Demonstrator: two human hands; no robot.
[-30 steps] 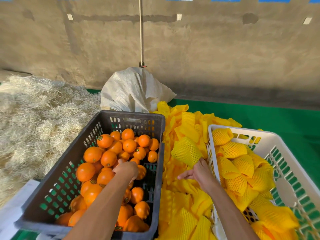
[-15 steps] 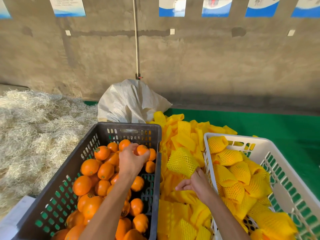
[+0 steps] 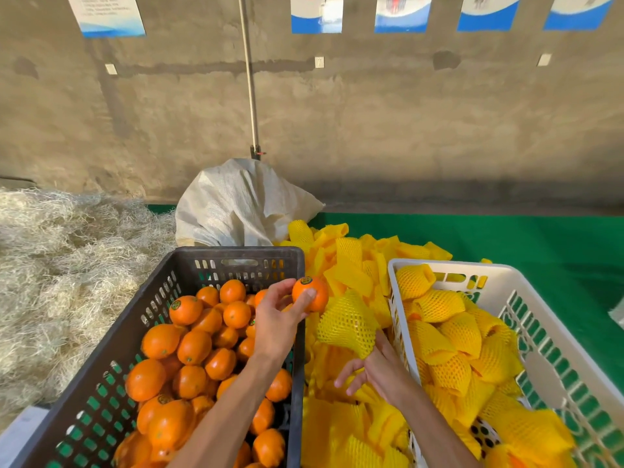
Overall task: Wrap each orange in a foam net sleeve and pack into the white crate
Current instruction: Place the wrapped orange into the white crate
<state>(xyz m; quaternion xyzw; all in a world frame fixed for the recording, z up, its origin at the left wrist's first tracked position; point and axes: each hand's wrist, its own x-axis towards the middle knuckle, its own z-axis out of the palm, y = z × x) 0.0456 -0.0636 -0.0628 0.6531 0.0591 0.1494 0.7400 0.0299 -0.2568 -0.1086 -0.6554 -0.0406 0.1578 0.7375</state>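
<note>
My left hand grips one orange with a green sticker, lifted above the right rim of the dark crate. That crate holds several loose oranges. My right hand holds a yellow foam net sleeve upright, just below and right of the held orange. A pile of empty yellow sleeves lies between the two crates. The white crate on the right holds several sleeved oranges.
A white woven sack stands behind the dark crate, with a pole rising behind it. Pale straw covers the ground on the left. Green matting spreads at the right, before a concrete wall.
My left hand has picked an orange out of the dark crate and carried it up and right toward the sleeve. My right hand has raised the sleeve a little off the pile.
</note>
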